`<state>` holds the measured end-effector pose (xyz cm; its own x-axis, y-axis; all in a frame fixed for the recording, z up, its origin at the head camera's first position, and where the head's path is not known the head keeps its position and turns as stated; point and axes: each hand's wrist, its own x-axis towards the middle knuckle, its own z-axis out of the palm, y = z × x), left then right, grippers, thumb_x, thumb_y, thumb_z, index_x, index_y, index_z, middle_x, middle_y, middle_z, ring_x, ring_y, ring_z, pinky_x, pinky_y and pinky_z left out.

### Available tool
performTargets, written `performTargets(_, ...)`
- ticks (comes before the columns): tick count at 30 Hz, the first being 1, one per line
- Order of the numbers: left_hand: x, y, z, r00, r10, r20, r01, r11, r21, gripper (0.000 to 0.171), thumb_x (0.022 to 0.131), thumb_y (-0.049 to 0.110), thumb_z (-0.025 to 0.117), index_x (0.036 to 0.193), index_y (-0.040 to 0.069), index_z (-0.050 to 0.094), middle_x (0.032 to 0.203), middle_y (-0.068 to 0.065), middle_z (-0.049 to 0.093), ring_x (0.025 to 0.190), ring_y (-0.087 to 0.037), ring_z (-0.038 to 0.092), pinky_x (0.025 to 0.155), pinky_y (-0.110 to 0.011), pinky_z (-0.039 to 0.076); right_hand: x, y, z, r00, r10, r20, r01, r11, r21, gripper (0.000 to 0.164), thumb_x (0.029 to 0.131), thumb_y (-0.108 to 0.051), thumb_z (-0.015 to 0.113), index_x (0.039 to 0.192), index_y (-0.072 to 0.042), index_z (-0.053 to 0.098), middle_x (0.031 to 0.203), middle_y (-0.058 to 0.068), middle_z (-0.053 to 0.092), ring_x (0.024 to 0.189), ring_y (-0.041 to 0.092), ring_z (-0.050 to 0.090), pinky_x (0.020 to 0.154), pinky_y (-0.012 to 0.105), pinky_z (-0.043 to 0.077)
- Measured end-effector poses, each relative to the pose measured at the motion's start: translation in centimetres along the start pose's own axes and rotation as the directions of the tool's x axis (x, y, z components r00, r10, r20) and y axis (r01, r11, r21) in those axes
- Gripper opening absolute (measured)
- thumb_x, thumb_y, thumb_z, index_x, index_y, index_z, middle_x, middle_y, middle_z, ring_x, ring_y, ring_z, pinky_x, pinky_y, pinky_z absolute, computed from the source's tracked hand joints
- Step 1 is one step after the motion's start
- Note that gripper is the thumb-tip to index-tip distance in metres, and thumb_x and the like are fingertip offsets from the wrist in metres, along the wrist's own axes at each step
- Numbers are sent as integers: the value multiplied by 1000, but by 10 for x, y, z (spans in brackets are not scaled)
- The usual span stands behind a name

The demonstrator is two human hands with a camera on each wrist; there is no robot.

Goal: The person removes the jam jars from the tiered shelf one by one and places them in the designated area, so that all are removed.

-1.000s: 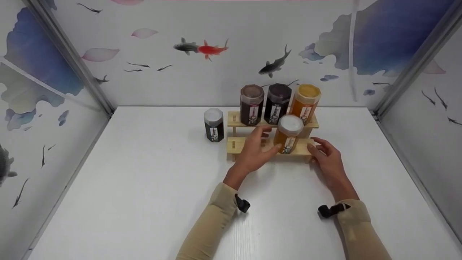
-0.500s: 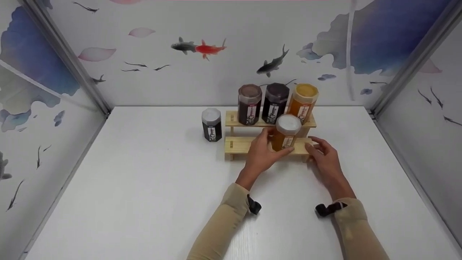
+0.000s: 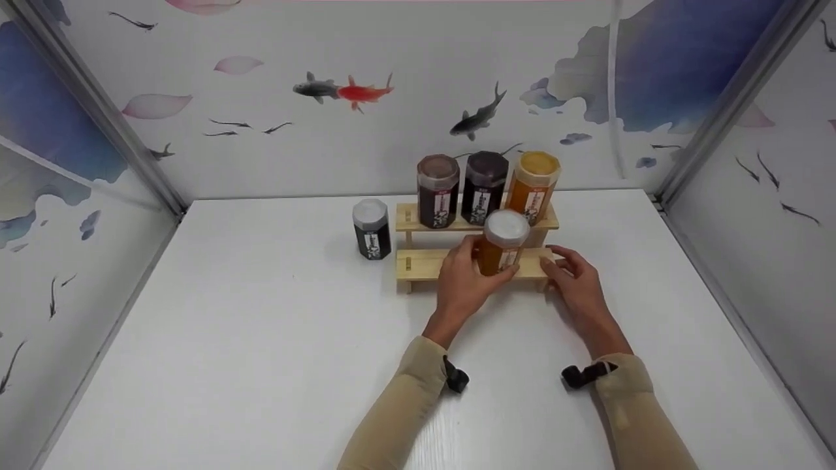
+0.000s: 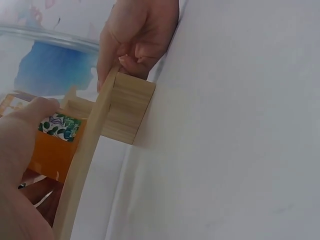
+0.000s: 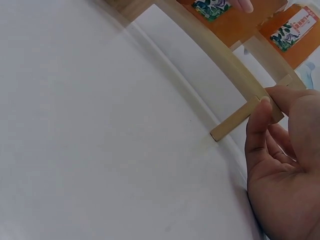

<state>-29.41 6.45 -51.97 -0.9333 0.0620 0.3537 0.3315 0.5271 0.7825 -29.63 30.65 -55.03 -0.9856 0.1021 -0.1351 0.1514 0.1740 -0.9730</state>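
Amber jar (image 3: 501, 251): white-lidded and upright, a little right of the middle of the lower shelf (image 3: 428, 267); from my distance its base looks to meet the board, so I judge the wood bears most of the weight.
Left hand (image 3: 462, 281): I see it curled round the amber jar, thumb across the front by the label, other fingers behind; a hold from both faces should guard against tipping.
Right hand (image 3: 580, 287): a narrow pinch on the lower shelf's right end, thumb in front and a finger behind; I take it as bracing the wooden rack (image 4: 131, 102) against any nudge from the jar.
Upper shelf (image 3: 406, 219): set higher and further back, so its row shows above the front one; I count a brown-lidded jar (image 3: 437, 196), a dark-lidded jar (image 3: 484, 192) and a yellow-lidded jar (image 3: 532, 189), labels forward, presumably for reading.
White-lidded dark jar (image 3: 372, 228): upright on the table (image 3: 228, 326), just left of the wooden rack, touched by neither hand.
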Motion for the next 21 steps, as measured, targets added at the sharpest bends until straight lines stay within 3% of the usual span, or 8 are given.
performTargets(6,0,-8,-8,999,39,7,-37,990,-133,79,83,41,96,142,15,51,136,-4,70,125,-17,70,107,-36,60,-1,0,1,1000,3,1,-3,1000,17,70,102,-53,73,160,-23,50,120,0,64,100,14,65,80,19,57)
performTargets(12,1,-15,-12,993,98,-69,-112,967,-227,88,79,34,98,149,19,47,140,-4,68,123,-16,71,103,-33,62,-1,2,0,1000,7,-3,-7,1000,6,70,101,-53,73,160,-23,50,119,0,65,99,12,66,79,19,57)
performTargets(17,4,-8,-24,976,177,-128,-206,941,-268,83,79,39,97,146,16,53,138,-3,68,122,-15,70,98,-30,63,-1,3,1,1000,4,-5,-4,999,41,66,102,-50,74,158,-23,52,120,1,65,96,13,66,76,19,57)
performTargets(21,10,1,-45,952,240,-190,-281,931,-231,80,79,44,97,143,14,59,135,-2,70,120,-14,70,96,-28,63,0,2,2,999,-32,-4,33,998,60,63,103,-45,74,157,-20,53,118,2,65,91,12,64,73,19,57)
